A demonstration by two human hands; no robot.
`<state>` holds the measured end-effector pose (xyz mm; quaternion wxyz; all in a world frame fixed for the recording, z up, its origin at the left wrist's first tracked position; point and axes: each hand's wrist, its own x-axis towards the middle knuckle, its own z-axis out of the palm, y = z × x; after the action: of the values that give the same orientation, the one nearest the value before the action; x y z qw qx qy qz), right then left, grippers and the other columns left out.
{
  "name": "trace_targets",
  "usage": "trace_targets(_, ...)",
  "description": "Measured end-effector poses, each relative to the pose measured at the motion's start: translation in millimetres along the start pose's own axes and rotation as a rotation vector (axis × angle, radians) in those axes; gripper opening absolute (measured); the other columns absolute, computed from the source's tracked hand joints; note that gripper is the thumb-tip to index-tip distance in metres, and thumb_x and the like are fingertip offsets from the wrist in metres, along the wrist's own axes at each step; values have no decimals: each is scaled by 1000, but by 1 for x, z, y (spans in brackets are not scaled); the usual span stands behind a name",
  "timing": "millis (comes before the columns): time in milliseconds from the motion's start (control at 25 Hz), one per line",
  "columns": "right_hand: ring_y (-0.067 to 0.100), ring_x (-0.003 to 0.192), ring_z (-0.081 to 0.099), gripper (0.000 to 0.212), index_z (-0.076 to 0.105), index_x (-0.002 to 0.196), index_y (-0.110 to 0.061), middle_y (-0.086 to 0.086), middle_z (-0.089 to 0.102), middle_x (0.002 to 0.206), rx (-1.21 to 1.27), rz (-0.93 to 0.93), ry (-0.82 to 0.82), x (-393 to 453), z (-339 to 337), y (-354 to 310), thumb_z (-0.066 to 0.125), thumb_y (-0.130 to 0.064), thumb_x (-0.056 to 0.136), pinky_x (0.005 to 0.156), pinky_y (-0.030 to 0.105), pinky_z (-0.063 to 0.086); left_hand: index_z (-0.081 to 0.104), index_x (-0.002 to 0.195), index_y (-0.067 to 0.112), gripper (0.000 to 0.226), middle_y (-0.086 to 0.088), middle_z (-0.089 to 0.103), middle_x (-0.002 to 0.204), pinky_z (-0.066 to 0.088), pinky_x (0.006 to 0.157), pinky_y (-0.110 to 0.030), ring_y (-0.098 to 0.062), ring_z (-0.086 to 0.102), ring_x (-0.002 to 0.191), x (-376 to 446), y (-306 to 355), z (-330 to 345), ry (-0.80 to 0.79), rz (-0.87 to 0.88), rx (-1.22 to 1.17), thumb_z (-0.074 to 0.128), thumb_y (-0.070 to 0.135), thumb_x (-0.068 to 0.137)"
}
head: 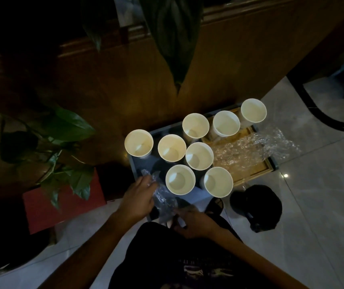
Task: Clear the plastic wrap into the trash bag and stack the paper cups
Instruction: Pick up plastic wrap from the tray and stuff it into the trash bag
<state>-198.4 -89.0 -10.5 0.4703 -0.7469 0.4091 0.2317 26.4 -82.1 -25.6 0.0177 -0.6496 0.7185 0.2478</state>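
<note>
Several white paper cups [199,155] stand upright and apart on a low grey table [196,198]. A crumpled strip of clear plastic wrap [162,197] lies at the table's near left corner. My left hand [138,198] grips its far end, and my right hand [192,223] pinches its near end. A larger sheet of clear plastic wrap [256,149] lies loose over a wooden tray [250,174] at the right. A black trash bag [256,207] sits on the floor just right of the table's near corner.
A wooden cabinet wall [229,65] rises behind the table. Potted plant leaves [62,130] hang at the left above a red box [44,209]. Pale floor tiles [317,205] spread to the right. My dark-clothed knee [177,257] is below the hands.
</note>
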Motion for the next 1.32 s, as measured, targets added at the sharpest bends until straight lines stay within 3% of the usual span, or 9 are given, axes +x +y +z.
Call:
trace_targets(120,43,119,60,79,5,162,-19,24,51,145,-192,-31,22,11,5,-12,48,-43,100,98,50,51,46,142,23,71,-11,28,157,38,111,-44,-33,24,147,10,-6,0,-95,106,194,70,14,76)
trace_targets(440,41,136,46,79,-3,162,-27,20,42,155,-313,12,7,21,19,-19,44,-46,101,111,52,38,42,147,19,61,-13,17,163,23,118,-49,-34,7,152,23,-7,6,-168,118,454,59,32,90)
trace_targets(560,40,138,45,78,1,162,-28,18,43,155,-296,40,15,23,22,-20,45,-47,100,113,52,37,46,145,19,56,-12,22,162,22,118,-49,-32,11,151,23,-8,3,-156,111,478,56,33,92)
trace_targets(680,38,138,44,70,23,157,-23,17,44,154,-239,85,60,23,20,-19,48,-48,96,112,52,39,55,137,23,51,-9,36,156,17,120,-50,-29,19,149,18,-7,-2,-136,152,481,60,34,87)
trace_targets(920,36,120,60,67,56,132,-15,16,64,130,-197,144,59,5,7,-34,44,-67,92,100,46,51,67,120,25,35,-2,63,120,22,119,-44,-25,52,121,-10,-6,-23,-81,41,404,56,36,88)
trace_targets(1000,34,113,64,62,56,126,-14,15,67,122,-170,122,95,-10,0,-42,46,-66,92,95,46,53,66,120,25,32,0,65,117,38,107,-36,-21,59,112,-25,-8,-35,-42,-35,257,56,32,91)
trace_targets(1040,32,110,65,59,56,124,-17,12,68,120,-149,103,125,-19,-4,-47,46,-65,92,93,47,55,67,115,24,28,1,66,112,46,90,-29,-19,63,102,-33,-8,-44,0,-48,159,56,31,90)
trace_targets(1160,25,106,68,53,56,127,-24,6,70,118,-85,21,226,-44,-23,-65,43,-63,93,89,42,57,66,77,18,21,2,64,66,31,47,-15,-17,64,53,-56,-4,-71,133,-48,-30,50,29,83)
trace_targets(1320,26,112,64,55,39,141,-31,2,63,128,-112,-112,413,-63,-47,-94,45,-55,92,89,40,54,46,64,21,13,5,39,48,34,47,-24,-23,44,39,-67,25,-99,241,-117,-181,49,26,75)
